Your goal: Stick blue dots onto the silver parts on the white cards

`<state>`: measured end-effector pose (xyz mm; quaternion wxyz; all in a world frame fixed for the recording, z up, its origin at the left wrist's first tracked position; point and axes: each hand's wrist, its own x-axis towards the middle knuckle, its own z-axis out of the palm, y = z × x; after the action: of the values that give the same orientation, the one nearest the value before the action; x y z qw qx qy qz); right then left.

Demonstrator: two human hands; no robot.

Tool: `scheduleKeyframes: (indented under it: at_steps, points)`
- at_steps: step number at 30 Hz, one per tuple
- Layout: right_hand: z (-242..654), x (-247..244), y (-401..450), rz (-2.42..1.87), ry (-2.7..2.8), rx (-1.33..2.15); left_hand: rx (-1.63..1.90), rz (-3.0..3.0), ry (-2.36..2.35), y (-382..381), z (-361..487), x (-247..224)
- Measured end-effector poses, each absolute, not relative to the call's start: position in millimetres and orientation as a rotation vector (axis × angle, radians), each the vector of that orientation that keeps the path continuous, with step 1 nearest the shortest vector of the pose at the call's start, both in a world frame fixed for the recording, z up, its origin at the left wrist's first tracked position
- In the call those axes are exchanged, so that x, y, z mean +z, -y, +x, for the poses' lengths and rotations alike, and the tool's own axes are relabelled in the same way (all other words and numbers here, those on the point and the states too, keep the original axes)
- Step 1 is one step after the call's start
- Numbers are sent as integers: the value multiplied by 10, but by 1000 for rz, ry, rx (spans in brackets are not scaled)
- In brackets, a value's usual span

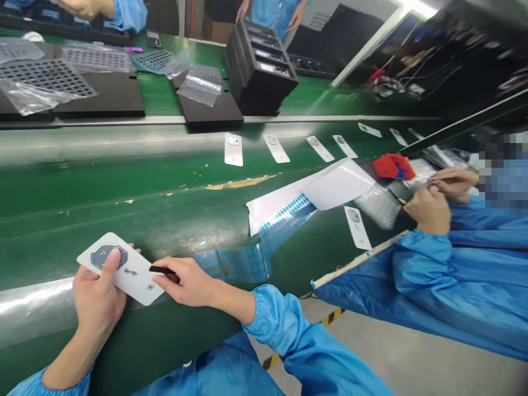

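My left hand (101, 291) grips a white rectangular panel (142, 283) with rounded corners, its thumb pressed on the grey glossy oval area at the panel's upper left. Small dark print and a little round mark show on the panel's face. In my right hand (185, 280) is a thin dark stick (163, 269), pinched between thumb and fingers, its tip over the panel's right end. Whether the tip touches the panel I cannot tell. To the right of my right hand lies a clear sheet with blue dots (235, 263).
White backing sheets (340, 184) lie mid-table. Several similar white panels, one of them nearest (358, 228), rest on the green table (165, 214). Black trays (259, 71) are stacked at the back. A co-worker's hands (431, 212) work at the right, by a red box (393, 166).
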<state>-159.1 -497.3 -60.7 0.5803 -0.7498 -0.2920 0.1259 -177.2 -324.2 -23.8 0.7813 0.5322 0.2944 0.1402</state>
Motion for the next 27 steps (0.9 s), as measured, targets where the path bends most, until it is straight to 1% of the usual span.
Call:
scheduleKeyframes:
  at_steps: [4, 8, 10, 13, 15, 17, 19, 22, 24, 27]
  points:
    - [-1575, -634, 4951, -1758, 679, 281, 369, 1139, -715, 3162, -1673, -114]
    - [-1567, -640, 4962, -1707, 656, 335, 356, 1118, -711, 3079, -1619, -120]
    - [-1545, -610, 4985, -1668, 557, 356, 306, 1111, -633, 3047, -1613, -161]
    - [-1392, -517, 5012, -1620, 369, 295, 223, 1137, -381, 3001, -1643, -241]
    - [-1169, -423, 5012, -1623, 283, 213, 165, 1321, -198, 2969, -1685, -301]
    - [-850, -311, 5009, -1645, 214, 140, 101, 1654, -23, 2942, -1729, -364]
    - [-479, -193, 5023, -1683, 147, 92, 42, 1966, 214, 2928, -1763, -426]
    - [-7, -42, 5095, -1771, 78, 53, -62, 2249, 593, 2939, -1800, -484]
    - [137, 13, 5161, -1841, 45, 11, -83, 2403, 715, 2959, -1820, -490]
    - [6, 31, 5275, -1912, 53, -47, -83, 2566, 732, 2961, -1833, -459]
